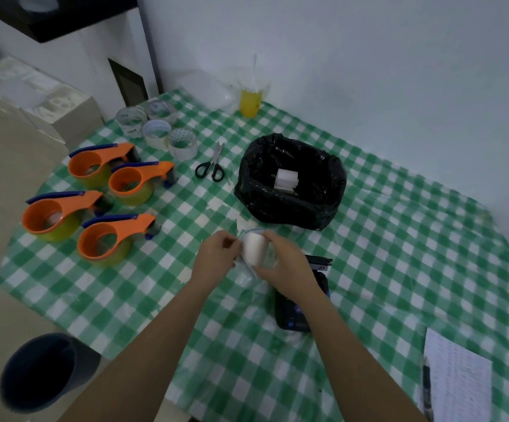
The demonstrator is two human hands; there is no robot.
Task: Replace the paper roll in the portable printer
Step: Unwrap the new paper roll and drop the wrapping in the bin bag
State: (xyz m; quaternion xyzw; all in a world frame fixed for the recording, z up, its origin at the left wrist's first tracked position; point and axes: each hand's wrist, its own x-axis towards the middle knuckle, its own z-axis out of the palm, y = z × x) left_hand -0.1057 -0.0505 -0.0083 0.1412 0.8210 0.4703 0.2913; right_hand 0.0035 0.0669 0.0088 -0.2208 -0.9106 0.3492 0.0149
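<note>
A white paper roll (254, 249) sits inside a clear plastic zip bag (248, 277), held above the green checked table (399, 254). My left hand (216, 257) pinches the bag's left edge beside the roll. My right hand (286, 269) grips the roll and bag from the right. The dark blue portable printer (300, 312) lies on the table just under and behind my right wrist, its lid (320, 263) open; my arm hides part of it.
A bin lined with a black bag (289, 181) holds white rolls behind my hands. Scissors (212, 166), several tape rolls (168, 132), several orange tape dispensers (101, 205) and a yellow drink (250, 99) stand at the left and back. Paper and pen (457, 382) lie at the right; a dark bucket (43, 370) is on the floor.
</note>
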